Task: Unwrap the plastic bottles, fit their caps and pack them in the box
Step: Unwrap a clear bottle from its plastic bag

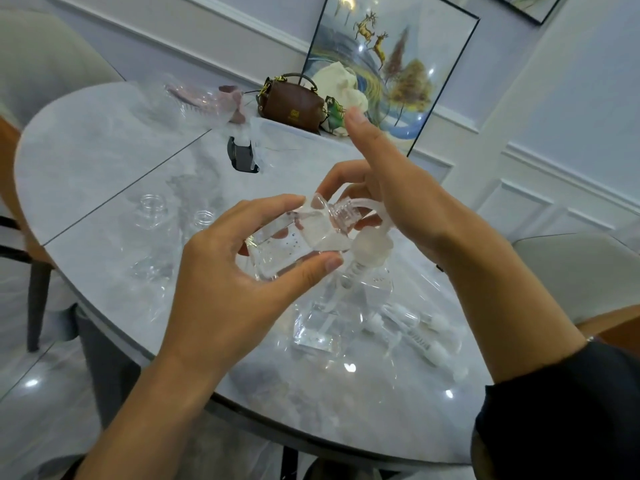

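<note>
My left hand (225,271) grips a clear square plastic bottle (287,247) held sideways above the table. My right hand (391,199) holds a frosted pump cap (367,251) at the bottle's threaded neck (344,213), with the index finger stretched upward. The pump's spring and tube hang down below the cap. Two open clear bottles (152,209) stand at the left on crinkled wrapping. Another clear bottle (322,327) lies on the table under my hands, and several loose pump caps (429,337) lie to its right.
The grey marble table (104,161) carries clear plastic wrapping (180,102) at the back, a black object (242,157) and a brown handbag (294,102). A framed picture (391,64) leans on the wall. Chairs stand at left and right.
</note>
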The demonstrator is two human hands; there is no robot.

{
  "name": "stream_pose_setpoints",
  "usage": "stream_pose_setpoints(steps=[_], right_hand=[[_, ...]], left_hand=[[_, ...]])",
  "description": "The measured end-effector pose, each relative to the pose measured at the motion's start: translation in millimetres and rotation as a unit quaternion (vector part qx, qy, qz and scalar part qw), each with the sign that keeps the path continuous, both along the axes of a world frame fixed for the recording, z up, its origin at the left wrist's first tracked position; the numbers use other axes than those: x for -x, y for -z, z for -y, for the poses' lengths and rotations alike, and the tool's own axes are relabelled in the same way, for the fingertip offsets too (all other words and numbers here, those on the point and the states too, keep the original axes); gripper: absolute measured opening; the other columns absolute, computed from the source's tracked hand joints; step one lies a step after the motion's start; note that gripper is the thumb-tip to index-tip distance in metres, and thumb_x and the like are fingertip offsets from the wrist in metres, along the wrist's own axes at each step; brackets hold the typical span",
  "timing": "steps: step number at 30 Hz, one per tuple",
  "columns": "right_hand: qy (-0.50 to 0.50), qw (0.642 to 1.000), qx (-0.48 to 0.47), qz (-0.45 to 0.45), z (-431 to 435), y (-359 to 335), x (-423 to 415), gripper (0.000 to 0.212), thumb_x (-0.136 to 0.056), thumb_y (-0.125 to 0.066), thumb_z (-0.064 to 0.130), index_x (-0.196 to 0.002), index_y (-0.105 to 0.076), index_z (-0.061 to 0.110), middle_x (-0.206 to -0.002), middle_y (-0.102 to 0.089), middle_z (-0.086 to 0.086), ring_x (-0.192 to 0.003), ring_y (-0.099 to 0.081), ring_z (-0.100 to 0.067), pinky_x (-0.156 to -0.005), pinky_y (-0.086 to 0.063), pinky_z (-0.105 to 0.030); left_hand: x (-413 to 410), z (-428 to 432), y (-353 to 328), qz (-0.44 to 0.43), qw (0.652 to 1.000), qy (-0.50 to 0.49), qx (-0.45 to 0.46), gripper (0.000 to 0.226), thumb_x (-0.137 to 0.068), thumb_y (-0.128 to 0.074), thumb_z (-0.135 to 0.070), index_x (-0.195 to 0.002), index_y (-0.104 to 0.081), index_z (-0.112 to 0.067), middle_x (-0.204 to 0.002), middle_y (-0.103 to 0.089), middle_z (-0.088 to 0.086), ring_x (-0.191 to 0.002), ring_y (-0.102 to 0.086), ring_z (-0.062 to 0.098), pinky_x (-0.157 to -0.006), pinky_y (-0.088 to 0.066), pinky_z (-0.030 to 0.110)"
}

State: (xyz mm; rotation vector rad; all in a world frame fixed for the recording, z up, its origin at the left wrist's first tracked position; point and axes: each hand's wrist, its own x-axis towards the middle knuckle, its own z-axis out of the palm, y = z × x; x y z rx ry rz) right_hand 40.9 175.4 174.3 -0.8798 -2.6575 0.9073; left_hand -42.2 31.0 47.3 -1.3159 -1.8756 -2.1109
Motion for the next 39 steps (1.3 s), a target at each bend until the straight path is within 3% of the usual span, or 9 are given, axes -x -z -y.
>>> stream_pose_setpoints(steps=[5, 12, 18, 24, 30, 35, 39], right_hand=[[0.007, 0.999, -0.028, -0.015, 6.1, 6.8, 2.5, 0.085, -0.092, -0.015, 0.084, -0.090, -0.079, 0.028, -0.095, -0.077, 0.001, -0.091, -0.073, -0.015, -0.098, -0.052, -0.047], [0.023, 0.999, -0.024, -0.031, 12.6, 18.4, 1.8, 0.081, -0.094, -0.017, 0.079, -0.091, -0.079, 0.026, -0.097, -0.069, 0.009, -0.094, -0.062, -0.007, -0.084, -0.042, -0.032], [0.028, 0.999, -0.020, -0.026, 9.8, 9.4, -0.3, 0.083, -0.092, -0.017, 0.084, -0.087, -0.079, 0.029, -0.100, -0.074, 0.000, -0.095, -0.069, -0.015, -0.098, -0.049, -0.045], [0.021, 0.999, -0.037, -0.005, 8.1, -1.3, 2.0, 0.083, -0.094, -0.016, 0.081, -0.091, -0.078, 0.026, -0.094, -0.077, -0.002, -0.087, -0.072, -0.014, -0.094, -0.053, -0.042], [0.021, 0.998, -0.060, -0.023, 9.8, 3.8, 3.3, 0.083, -0.096, -0.016, 0.078, -0.089, -0.077, 0.023, -0.091, -0.077, -0.002, -0.085, -0.072, -0.014, -0.095, -0.053, -0.045], [0.026, 0.994, -0.104, -0.021, 13.7, 16.3, 8.0, 0.078, -0.094, -0.018, 0.078, -0.091, -0.076, 0.026, -0.088, -0.069, 0.012, -0.077, -0.067, -0.009, -0.074, -0.043, -0.028], [0.026, 0.992, -0.120, -0.019, 14.2, 22.4, 9.0, 0.076, -0.095, -0.019, 0.076, -0.094, -0.076, 0.025, -0.088, -0.064, 0.016, -0.084, -0.060, -0.006, -0.072, -0.038, -0.022]], left_hand=[[2.7, 1.3, 0.6, -0.014, 1.000, -0.008, 0.006, 0.061, -0.071, -0.082, -0.060, -0.127, -0.066, -0.041, -0.120, -0.066, -0.030, -0.116, -0.061, -0.012, -0.088, -0.043, -0.001], [0.5, -0.5, 2.3, -0.031, 0.999, 0.004, 0.009, 0.057, -0.073, -0.081, -0.060, -0.125, -0.064, -0.045, -0.117, -0.064, -0.034, -0.115, -0.060, -0.014, -0.090, -0.044, 0.000], [-0.2, -0.4, 3.3, -0.025, 1.000, -0.002, 0.002, 0.059, -0.073, -0.079, -0.063, -0.127, -0.063, -0.045, -0.120, -0.063, -0.036, -0.117, -0.059, -0.013, -0.089, -0.043, -0.001], [1.5, 0.1, 0.4, -0.024, 1.000, -0.012, -0.003, 0.063, -0.072, -0.081, -0.060, -0.129, -0.065, -0.040, -0.120, -0.062, -0.035, -0.115, -0.058, -0.017, -0.086, -0.041, -0.004], [2.3, -0.5, 2.2, -0.015, 1.000, -0.013, 0.000, 0.062, -0.072, -0.081, -0.062, -0.129, -0.065, -0.043, -0.121, -0.064, -0.033, -0.117, -0.060, -0.012, -0.088, -0.042, -0.002], [2.6, -1.8, 5.7, -0.007, 1.000, -0.005, 0.001, 0.062, -0.073, -0.082, -0.060, -0.129, -0.068, -0.036, -0.121, -0.067, -0.027, -0.118, -0.061, -0.007, -0.090, -0.045, 0.001], [3.4, -1.4, 7.0, -0.009, 1.000, -0.002, 0.009, 0.063, -0.073, -0.081, -0.060, -0.129, -0.067, -0.037, -0.120, -0.065, -0.029, -0.117, -0.061, -0.009, -0.089, -0.045, 0.001]])
